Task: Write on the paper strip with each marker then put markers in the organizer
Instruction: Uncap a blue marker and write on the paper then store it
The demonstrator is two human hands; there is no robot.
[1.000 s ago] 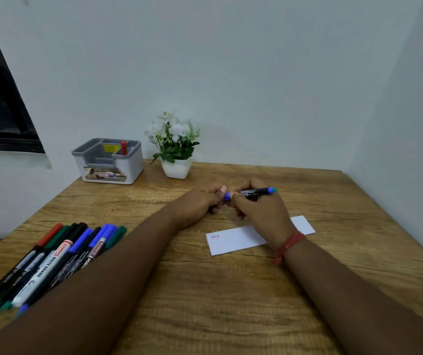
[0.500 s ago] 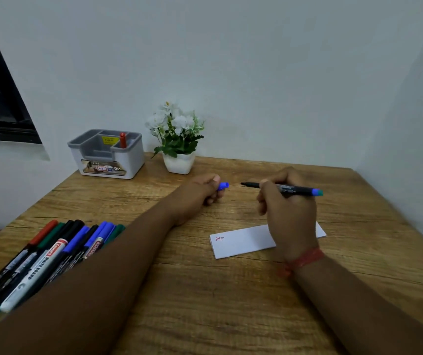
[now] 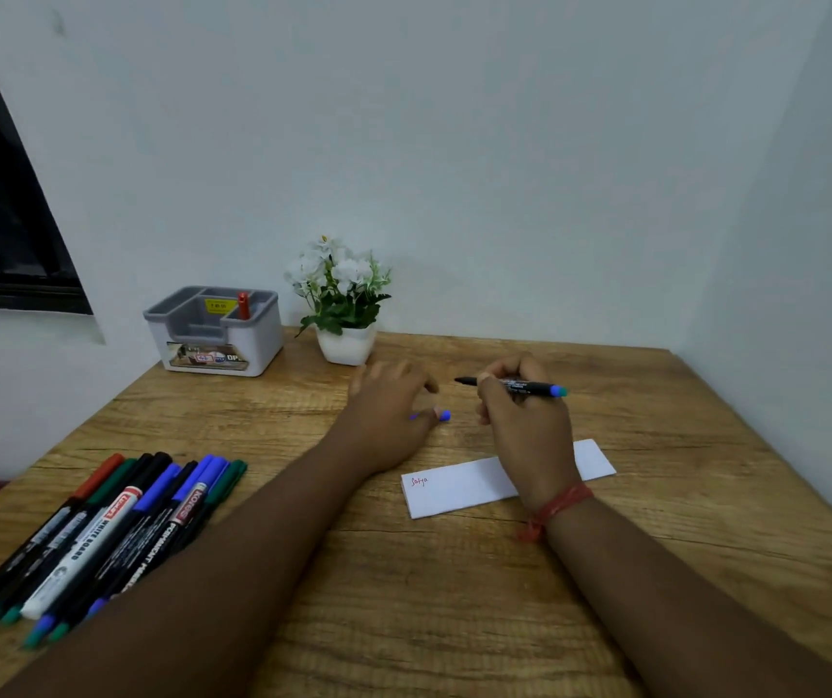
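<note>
My right hand (image 3: 527, 420) grips an uncapped black marker with a blue end (image 3: 529, 386), its tip pointing left, held above the table behind the white paper strip (image 3: 459, 488). The strip lies flat and carries a small red word at its left end. My left hand (image 3: 391, 413) rests low over the table with the blue cap (image 3: 444, 416) at its fingertips. The grey and white organizer (image 3: 217, 335) stands at the back left with one red marker (image 3: 243, 304) upright in it. Several capped markers (image 3: 116, 526) lie in a row at the front left.
A white pot of white flowers (image 3: 343, 299) stands just right of the organizer, close behind my left hand. The wooden table (image 3: 454, 596) fits into a corner, with walls at the back and on the right. A dark window is at the far left.
The blue cap came off the marker and my hands drew apart. My left hand has since lowered toward the table with the cap, fingers spreading. My right hand holds the marker about where it was.
</note>
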